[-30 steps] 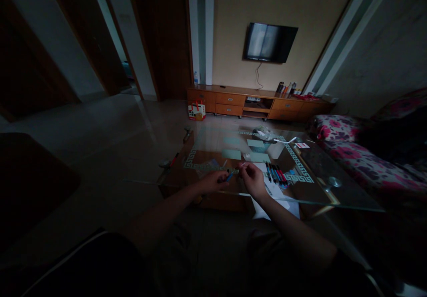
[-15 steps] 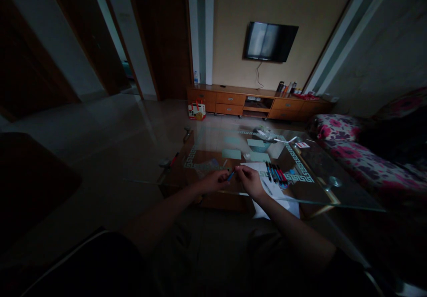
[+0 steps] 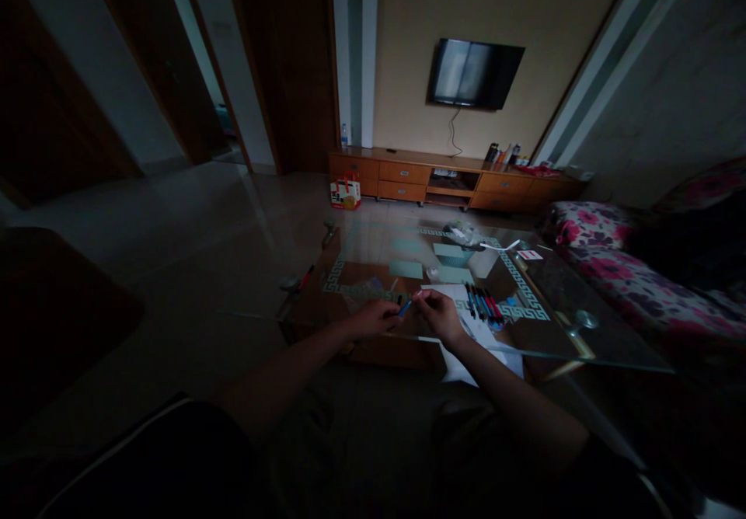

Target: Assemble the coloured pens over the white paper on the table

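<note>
My left hand (image 3: 371,318) is closed around a blue pen (image 3: 405,306) over the near edge of a glass coffee table (image 3: 559,332). My right hand (image 3: 441,315) is just to its right, fingers pinched at the pen's tip end, on something small I cannot make out. A row of several coloured pens (image 3: 483,304) lies on a white sheet of paper (image 3: 466,325) right of my right hand.
The table also carries pale green cards (image 3: 406,269), a small basket (image 3: 451,254) and a white slip. A floral sofa (image 3: 618,270) stands on the right. A wooden TV cabinet (image 3: 448,181) and a wall TV (image 3: 475,73) are at the back. The room is dim.
Both hands stay together over the table's near edge. The right hand's pinched fingers have closed in toward the pen, then drawn slightly apart from the left hand.
</note>
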Demonstrator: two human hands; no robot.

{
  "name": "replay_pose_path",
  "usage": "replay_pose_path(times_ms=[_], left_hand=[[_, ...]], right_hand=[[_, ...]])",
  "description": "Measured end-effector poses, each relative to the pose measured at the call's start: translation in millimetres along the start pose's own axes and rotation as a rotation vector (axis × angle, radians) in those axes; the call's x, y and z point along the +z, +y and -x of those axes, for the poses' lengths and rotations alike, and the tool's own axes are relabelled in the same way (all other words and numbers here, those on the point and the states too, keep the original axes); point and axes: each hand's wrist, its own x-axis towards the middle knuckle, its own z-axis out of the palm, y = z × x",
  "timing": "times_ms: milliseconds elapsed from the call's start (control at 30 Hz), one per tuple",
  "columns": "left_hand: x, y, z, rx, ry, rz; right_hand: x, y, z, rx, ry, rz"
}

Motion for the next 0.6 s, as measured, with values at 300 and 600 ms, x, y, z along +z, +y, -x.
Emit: replay_pose_path(times_ms=[300, 600], left_hand=[[-2.0, 4.7, 1.1, -0.029, 0.028, 0.012], [-0.7, 0.0, 1.3, -0.04, 0.023, 0.052]], right_hand=[[-4.5, 6.0, -1.4, 0.012, 0.019, 0.055], [-3.0, 0.5, 0.8, -0.011, -0.018, 0.081]])
